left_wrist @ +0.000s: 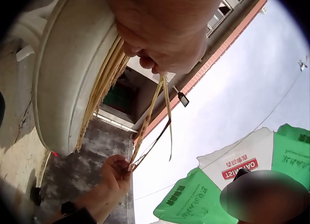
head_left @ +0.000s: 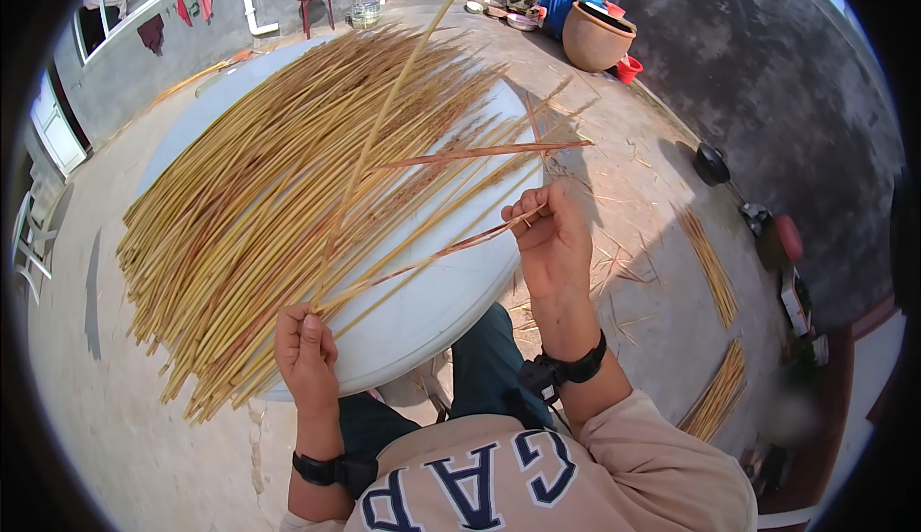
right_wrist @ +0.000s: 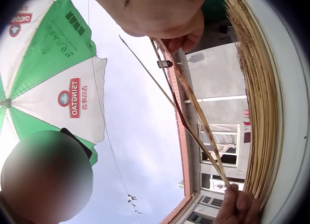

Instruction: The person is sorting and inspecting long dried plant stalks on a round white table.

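While the left hand [head_left: 305, 345] clamps its grip around the lower end of a straw stalk [head_left: 384, 119] at the near rim of the round white counter [head_left: 446, 307], the stalk slants upward over the heap of stalks [head_left: 240, 187]. The right hand [head_left: 552, 244] pinches a reddish sheath strip [head_left: 451, 249] in its grip, and the strip runs straight back to the left hand.

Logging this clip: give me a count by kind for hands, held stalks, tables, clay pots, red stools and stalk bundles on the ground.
Hands: 2 (left hand, right hand)
Held stalk: 1
White table: 1
Clay pot: 1
Red stool: 1
Ground bundles, right of the table: 2
Total: 8
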Available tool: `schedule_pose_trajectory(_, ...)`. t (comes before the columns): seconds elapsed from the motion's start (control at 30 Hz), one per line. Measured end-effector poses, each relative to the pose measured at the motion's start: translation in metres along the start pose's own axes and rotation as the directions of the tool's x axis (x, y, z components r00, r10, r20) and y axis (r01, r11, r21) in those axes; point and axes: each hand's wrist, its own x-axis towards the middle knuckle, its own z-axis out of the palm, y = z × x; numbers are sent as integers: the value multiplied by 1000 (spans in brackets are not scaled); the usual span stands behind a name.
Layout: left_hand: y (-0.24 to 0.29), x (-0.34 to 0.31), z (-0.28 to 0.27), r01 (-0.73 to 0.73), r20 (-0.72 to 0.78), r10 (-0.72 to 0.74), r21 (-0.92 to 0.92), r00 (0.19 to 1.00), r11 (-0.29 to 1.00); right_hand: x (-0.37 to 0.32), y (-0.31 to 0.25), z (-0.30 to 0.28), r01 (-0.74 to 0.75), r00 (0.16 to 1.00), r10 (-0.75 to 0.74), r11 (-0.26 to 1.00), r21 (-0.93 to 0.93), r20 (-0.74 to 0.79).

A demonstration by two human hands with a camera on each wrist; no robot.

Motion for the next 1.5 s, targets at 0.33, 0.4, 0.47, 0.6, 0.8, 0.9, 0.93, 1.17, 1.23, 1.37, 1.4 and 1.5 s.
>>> schedule_pose_trajectory(0.33,4,5,-2,-45,-50,33,-268,998,962,-17,25,-15,-265,963,264,964,-18,-62)
schedule_pose_trajectory(0.4,3,6,-3,-49,-38,42,-240,998,970,-12,21,-24,-262,965,262,964,39,14)
schedule_pose_trajectory(0.47,1,7,-4,-47,-5,47,-232,999,972,-11,21,-19,-239,969,233,967,84,78)
schedule_pose_trajectory(0.6,1,6,-5,-1,107,20,-167,994,986,-24,12,23,-85,988,84,996,4,126)
schedule_pose_trajectory(0.8,3,4,-2,4,190,-2,-11,982,1000,-48,37,45,-264,847,411,876,-405,337)
schedule_pose_trajectory(0.9,3,3,-3,7,208,-19,59,978,998,-57,56,54,-317,730,552,796,-516,404)
schedule_pose_trajectory(0.93,2,3,-3,-23,217,-1,109,976,994,-57,63,58,-277,743,535,793,-542,403)
schedule_pose_trajectory(1.17,6,1,-3,-113,288,39,247,957,962,-47,77,71,-140,832,387,840,-524,398)
schedule_pose_trajectory(1.23,5,1,-2,-125,290,47,258,956,958,-47,80,71,-136,821,399,831,-539,409)
schedule_pose_trajectory(1.37,6,1,-2,-162,301,74,280,951,946,-50,87,67,-117,822,405,809,-576,401)
schedule_pose_trajectory(1.4,6,1,-2,-160,300,72,280,951,947,-52,87,70,-118,821,407,808,-577,401)
schedule_pose_trajectory(1.5,5,0,-2,-165,315,65,301,947,939,-55,85,78,-114,889,331,829,-547,317)
